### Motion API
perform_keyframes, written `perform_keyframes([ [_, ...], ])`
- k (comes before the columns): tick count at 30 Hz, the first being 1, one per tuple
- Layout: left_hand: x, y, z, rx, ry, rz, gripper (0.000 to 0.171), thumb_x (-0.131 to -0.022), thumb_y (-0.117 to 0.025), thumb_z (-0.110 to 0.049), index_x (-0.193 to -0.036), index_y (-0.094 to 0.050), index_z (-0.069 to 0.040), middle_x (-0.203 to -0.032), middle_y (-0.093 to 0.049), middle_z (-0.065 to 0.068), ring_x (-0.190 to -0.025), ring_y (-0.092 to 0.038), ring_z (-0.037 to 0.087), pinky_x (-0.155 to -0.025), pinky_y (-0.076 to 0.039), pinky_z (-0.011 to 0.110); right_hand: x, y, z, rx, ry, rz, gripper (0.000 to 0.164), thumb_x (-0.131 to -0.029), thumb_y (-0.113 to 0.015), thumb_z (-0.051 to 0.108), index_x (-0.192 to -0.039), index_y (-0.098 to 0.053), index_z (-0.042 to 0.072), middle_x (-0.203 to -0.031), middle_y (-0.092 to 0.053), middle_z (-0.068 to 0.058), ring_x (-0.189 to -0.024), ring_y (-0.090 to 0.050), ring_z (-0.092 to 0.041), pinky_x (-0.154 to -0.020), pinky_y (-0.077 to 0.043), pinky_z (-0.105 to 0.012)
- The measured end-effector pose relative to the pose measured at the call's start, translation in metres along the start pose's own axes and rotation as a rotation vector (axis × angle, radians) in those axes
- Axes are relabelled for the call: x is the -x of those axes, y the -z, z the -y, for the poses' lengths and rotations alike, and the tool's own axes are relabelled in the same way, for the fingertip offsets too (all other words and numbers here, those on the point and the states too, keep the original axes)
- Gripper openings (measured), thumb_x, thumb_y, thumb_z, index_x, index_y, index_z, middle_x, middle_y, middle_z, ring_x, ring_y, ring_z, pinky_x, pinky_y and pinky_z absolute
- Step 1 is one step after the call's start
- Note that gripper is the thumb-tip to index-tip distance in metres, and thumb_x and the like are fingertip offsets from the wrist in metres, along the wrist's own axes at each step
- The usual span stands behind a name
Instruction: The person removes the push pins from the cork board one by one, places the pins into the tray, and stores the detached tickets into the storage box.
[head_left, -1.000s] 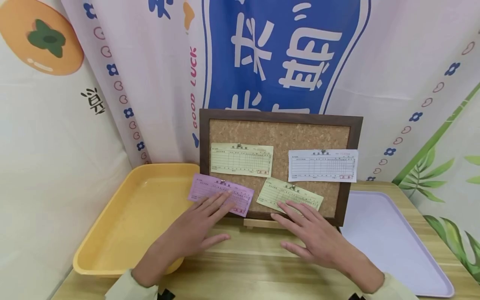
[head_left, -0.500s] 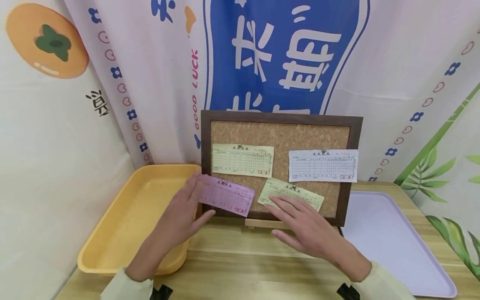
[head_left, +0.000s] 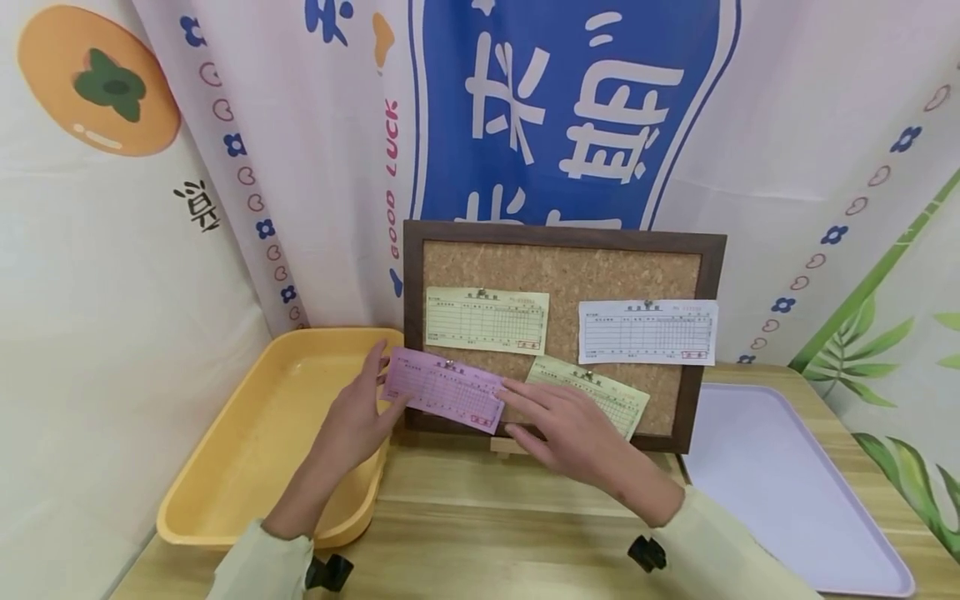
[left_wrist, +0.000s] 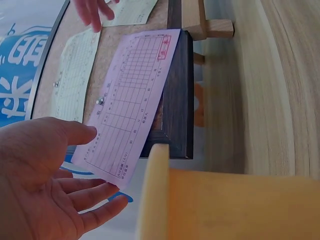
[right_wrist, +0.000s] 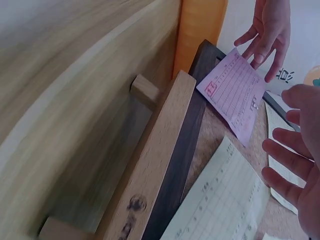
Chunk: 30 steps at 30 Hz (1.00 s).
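Left hand point(head_left: 356, 419) wide around end of purple slip point(head_left: 450, 391); right hand point(head_left: 572, 429) outstretched (contact unclear).

Head view looks down; closer wrist views share the purple slip point(head_left: 450, 390).

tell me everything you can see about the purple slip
The purple slip is thin, paper-like, printed with a ruled grid, fine text and a red boxed mark at its lower right. A pin fixes its top middle to the board. In the head view it tilts, right end lower, at the board's lower left, overlapping the frame and jutting past its left side. The left hand has its thumb in front of that end, fingers behind; contact is unclear.
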<state>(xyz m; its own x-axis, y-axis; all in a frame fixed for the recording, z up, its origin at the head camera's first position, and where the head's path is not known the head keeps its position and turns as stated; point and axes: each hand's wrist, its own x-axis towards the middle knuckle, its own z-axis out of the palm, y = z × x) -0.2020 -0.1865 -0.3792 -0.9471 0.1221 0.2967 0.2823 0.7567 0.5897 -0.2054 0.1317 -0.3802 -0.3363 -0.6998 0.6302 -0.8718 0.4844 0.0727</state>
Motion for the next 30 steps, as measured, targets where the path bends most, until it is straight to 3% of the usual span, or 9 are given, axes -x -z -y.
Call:
perform_keyframes([
  [4, -0.004, -0.001, 0.003, 0.023, 0.003, -0.01, 0.078, -0.1, -0.068, -0.015, -0.161, -0.021, -0.002, -0.144, -0.053, 0.028, -0.122, -0.06, 0.044, -0.094, -0.052, 0.057, -0.012, -0.007, -0.001, -0.009, -0.001, -0.024, 0.047, -0.091, -0.078, 0.018, -0.134, -0.066, 0.005, -0.127, -0.07, -0.011, -0.104, -0.07, -0.025, -0.091, -0.056, -0.042],
  [8, -0.007, -0.002, 0.001, 0.025, 0.006, -0.024, 0.073, -0.1, -0.069, -0.016, -0.158, -0.028, 0.0, -0.135, -0.058, 0.026, -0.113, -0.065, 0.041, -0.085, -0.056, 0.053, -0.022, -0.011, -0.003, -0.001, -0.011, -0.018, 0.043, -0.092, -0.077, 0.016, -0.132, -0.067, 0.005, -0.118, -0.073, -0.009, -0.094, -0.072, -0.021, -0.084, -0.058, -0.036],
  [18, -0.01, -0.002, -0.003, -0.014, 0.017, -0.079, 0.035, -0.104, -0.058, -0.007, -0.138, -0.051, -0.002, -0.106, -0.066, 0.017, -0.088, -0.067, 0.03, -0.065, -0.056, 0.039, -0.048, -0.027, -0.011, -0.038, -0.044, -0.052, 0.034, -0.093, -0.076, 0.013, -0.125, -0.071, 0.004, -0.111, -0.075, -0.009, -0.092, -0.073, -0.02, -0.08, -0.058, -0.031],
  [24, -0.011, -0.003, -0.003, -0.02, 0.01, -0.095, 0.031, -0.103, -0.058, -0.003, -0.133, -0.054, -0.001, -0.102, -0.067, 0.017, -0.08, -0.065, 0.027, -0.062, -0.054, 0.037, -0.061, -0.032, -0.009, -0.105, -0.101, -0.018, 0.03, -0.094, -0.075, 0.011, -0.124, -0.072, 0.006, -0.112, -0.075, -0.004, -0.094, -0.071, -0.015, -0.084, -0.056, -0.028],
  [30, -0.012, -0.005, -0.001, -0.013, 0.002, -0.099, 0.029, -0.103, -0.057, -0.004, -0.132, -0.055, -0.001, -0.1, -0.067, 0.016, -0.075, -0.063, 0.024, -0.06, -0.052, 0.035, -0.071, -0.038, -0.008, -0.119, -0.127, -0.005, 0.024, -0.096, -0.072, 0.009, -0.12, -0.073, 0.008, -0.105, -0.074, -0.001, -0.083, -0.067, -0.011, -0.072, -0.054, -0.023],
])
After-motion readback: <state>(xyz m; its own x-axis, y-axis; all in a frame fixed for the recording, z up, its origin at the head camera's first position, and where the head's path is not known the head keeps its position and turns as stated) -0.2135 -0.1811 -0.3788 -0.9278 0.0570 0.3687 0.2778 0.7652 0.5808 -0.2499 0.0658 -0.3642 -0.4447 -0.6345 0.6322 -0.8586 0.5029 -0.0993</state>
